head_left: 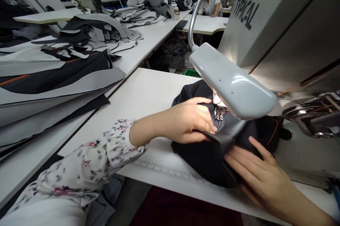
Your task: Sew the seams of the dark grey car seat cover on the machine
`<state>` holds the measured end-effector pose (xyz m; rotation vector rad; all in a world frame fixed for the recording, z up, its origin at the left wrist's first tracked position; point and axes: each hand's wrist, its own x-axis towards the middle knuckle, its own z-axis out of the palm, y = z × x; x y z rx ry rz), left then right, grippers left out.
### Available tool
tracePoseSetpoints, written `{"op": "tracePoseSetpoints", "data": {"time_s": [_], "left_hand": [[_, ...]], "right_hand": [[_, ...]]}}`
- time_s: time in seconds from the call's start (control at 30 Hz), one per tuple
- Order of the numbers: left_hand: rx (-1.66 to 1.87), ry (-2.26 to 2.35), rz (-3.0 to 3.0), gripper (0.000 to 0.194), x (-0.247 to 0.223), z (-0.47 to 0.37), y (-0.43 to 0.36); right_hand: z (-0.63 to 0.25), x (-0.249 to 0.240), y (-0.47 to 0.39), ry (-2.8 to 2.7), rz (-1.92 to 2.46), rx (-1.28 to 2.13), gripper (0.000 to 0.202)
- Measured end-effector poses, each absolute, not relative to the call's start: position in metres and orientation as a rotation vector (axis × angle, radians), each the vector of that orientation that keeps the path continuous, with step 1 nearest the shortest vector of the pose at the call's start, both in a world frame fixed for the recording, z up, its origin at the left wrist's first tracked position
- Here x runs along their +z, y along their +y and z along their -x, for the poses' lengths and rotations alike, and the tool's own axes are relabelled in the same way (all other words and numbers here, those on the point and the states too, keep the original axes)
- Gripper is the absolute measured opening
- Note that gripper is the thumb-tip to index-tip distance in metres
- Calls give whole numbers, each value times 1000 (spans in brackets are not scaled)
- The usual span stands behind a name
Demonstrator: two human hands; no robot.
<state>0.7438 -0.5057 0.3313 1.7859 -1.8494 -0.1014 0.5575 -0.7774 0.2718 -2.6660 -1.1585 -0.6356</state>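
Black fabric (204, 158) with orange stitching lies bunched on the white sewing table, under the metal presser foot (219, 112). My left hand (195, 119) is just left of the foot, its fingers and thumb closed on a fold of the fabric. Flat on the fabric's right part rests my right hand (255, 169), fingers stretched out and thumb apart, beside a stitched seam. A grey lamp head (233, 80) hangs over the foot and hides part of the needle area.
The sewing machine body (265, 17) rises at the right, with metal parts (313, 112) below it. Stacks of grey and black cut pieces (53, 91) cover the left table. A printed ruler (170, 169) runs along the front edge. A person (214, 3) is at a far table.
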Motion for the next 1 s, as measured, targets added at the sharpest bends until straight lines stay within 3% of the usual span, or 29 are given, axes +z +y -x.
{"op": "tracePoseSetpoints", "data": {"time_s": [0.17,0.4,0.67,0.87,1.0], "left_hand": [[47,-1998,-1945,20,334,-722,-499],[549,-1975,-1995,35,325,-722,-503],[173,-2142,-1951,29,348,-741,-504],[83,-2130,-1894,19,355,-747,-512],[72,-2144,-1903,17,351,-749,-515]], "right_hand": [[-546,251,-773,-1144,2603,-819,32],[-560,307,-778,-1165,2508,-498,38],[-580,335,-708,-981,2758,-712,61],[-571,322,-698,-907,2856,-890,46],[-569,316,-707,-964,2872,-846,55]]}}
